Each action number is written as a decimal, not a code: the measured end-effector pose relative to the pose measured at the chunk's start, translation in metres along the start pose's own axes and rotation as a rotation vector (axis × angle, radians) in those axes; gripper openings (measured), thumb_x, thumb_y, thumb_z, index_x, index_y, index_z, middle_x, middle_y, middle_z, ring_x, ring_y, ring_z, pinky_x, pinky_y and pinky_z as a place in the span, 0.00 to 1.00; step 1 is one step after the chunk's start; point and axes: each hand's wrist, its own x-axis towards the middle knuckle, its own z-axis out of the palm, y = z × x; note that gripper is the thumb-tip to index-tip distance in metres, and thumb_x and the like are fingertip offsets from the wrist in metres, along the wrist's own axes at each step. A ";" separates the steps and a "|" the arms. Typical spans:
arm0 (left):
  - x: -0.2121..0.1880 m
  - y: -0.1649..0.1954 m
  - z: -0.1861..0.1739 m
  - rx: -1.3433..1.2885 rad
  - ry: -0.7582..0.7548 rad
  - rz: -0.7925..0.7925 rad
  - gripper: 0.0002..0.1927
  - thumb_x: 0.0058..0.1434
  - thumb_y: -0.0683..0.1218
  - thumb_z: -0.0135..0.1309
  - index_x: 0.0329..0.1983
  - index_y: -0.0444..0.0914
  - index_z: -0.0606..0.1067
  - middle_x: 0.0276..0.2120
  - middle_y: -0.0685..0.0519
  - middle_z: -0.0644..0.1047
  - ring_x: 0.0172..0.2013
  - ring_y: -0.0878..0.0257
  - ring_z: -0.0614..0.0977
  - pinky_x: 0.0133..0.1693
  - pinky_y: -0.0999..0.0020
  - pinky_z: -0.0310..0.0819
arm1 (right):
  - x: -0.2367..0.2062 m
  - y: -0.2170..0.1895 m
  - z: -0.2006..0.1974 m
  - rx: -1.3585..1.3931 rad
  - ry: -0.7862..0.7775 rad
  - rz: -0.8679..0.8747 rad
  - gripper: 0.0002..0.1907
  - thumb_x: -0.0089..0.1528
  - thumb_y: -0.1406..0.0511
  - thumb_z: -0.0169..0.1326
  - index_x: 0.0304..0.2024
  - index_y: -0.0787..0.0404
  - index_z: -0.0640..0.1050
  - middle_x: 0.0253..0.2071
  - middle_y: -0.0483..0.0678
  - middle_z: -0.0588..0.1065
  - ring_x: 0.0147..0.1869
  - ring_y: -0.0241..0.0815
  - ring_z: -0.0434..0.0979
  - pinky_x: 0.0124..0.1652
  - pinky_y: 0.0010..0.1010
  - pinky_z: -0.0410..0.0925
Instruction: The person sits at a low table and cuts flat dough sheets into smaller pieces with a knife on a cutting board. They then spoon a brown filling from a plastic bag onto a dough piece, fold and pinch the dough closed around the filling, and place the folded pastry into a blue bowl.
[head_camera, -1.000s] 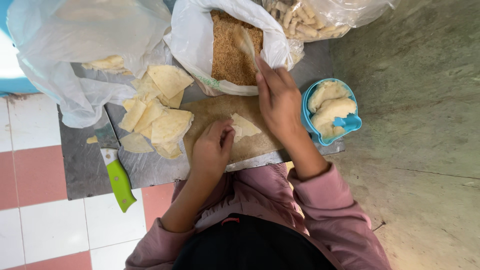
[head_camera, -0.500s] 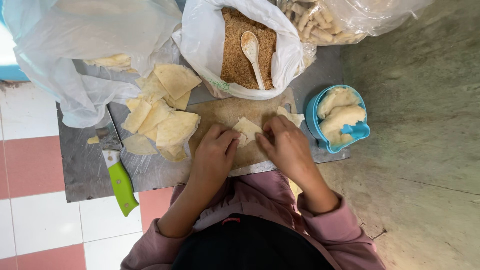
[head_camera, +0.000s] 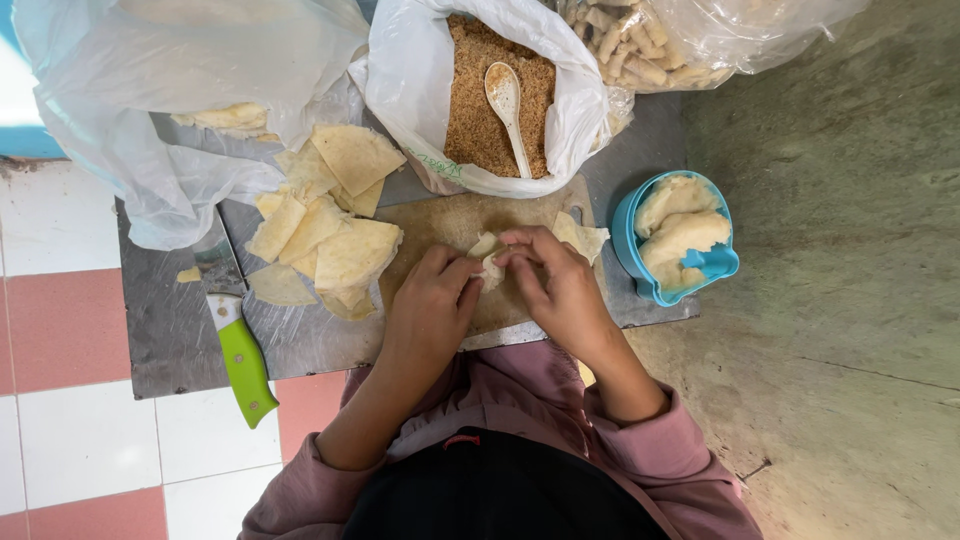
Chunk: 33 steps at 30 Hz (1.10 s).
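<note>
Pale dough wrapper (head_camera: 488, 262) (partly folded), pinched over wooden board (head_camera: 440, 222).

The small pale folded dough wrapper (head_camera: 488, 262) is mostly covered by the fingertips of the left hand (head_camera: 432, 310) and the right hand (head_camera: 562, 290), so its fold and what lies inside cannot be told, and the same hands hide much of the worn brown wooden cutting board (head_camera: 455, 215). The large crumpled white plastic bag (head_camera: 180, 90) is cut off by the top edge and veils a stack of pale flat sheets (head_camera: 230, 117), while the clear plastic bag of tan finger-shaped rolls (head_camera: 640, 50) runs out of the top edge too. The blade of the green-handled knife (head_camera: 243, 362) slips partly under the white bag.
</note>
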 end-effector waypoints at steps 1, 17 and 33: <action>0.000 0.000 0.000 0.000 -0.002 0.001 0.08 0.61 0.40 0.59 0.43 0.37 0.78 0.41 0.46 0.76 0.42 0.47 0.81 0.42 0.55 0.75 | 0.003 0.003 0.002 -0.059 0.006 -0.004 0.12 0.62 0.73 0.57 0.49 0.66 0.76 0.40 0.48 0.78 0.44 0.36 0.81 0.44 0.26 0.73; 0.000 -0.010 -0.021 0.286 -0.097 0.387 0.12 0.60 0.40 0.57 0.47 0.35 0.79 0.42 0.51 0.75 0.42 0.56 0.80 0.41 0.62 0.77 | -0.014 0.009 -0.006 -0.814 -0.197 -0.615 0.10 0.58 0.67 0.63 0.41 0.63 0.80 0.42 0.45 0.76 0.45 0.42 0.71 0.43 0.34 0.62; 0.024 -0.021 0.006 0.123 -0.112 -0.083 0.07 0.62 0.46 0.59 0.35 0.38 0.74 0.34 0.48 0.78 0.37 0.47 0.80 0.38 0.52 0.74 | 0.004 0.027 0.000 -0.360 -0.034 -0.348 0.06 0.63 0.71 0.59 0.43 0.66 0.78 0.44 0.51 0.74 0.49 0.51 0.74 0.50 0.38 0.67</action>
